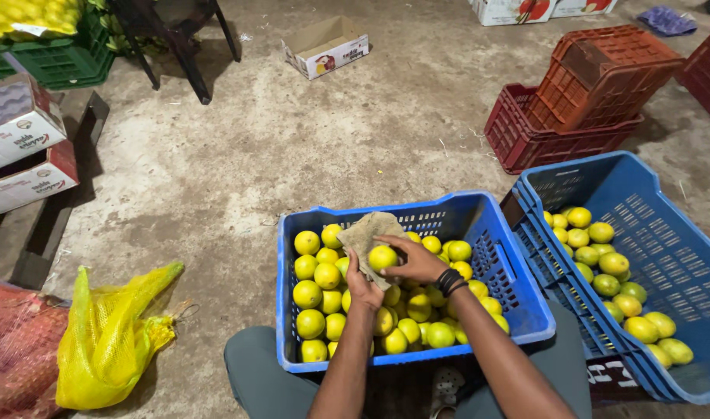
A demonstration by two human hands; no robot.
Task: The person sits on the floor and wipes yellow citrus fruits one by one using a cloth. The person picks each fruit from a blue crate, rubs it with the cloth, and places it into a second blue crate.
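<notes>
A blue plastic crate (506, 287) full of yellow-green citrus fruits rests on my lap. Above it, my left hand (362, 287) holds a brownish cloth (368, 230) from below. One yellow fruit (382, 257) lies on that cloth, and my right hand (418, 261) grips this fruit from the right, with a dark band on the wrist. More loose fruits (317, 287) fill the crate beneath both hands.
A second blue crate (665, 233) with several fruits stands at my right, stacked on another. Red crates (595, 85) sit behind it. A yellow mesh sack (110, 334) and a red one (13, 349) lie left. Cardboard boxes (17, 132) and a green crate (60, 58) stand at far left.
</notes>
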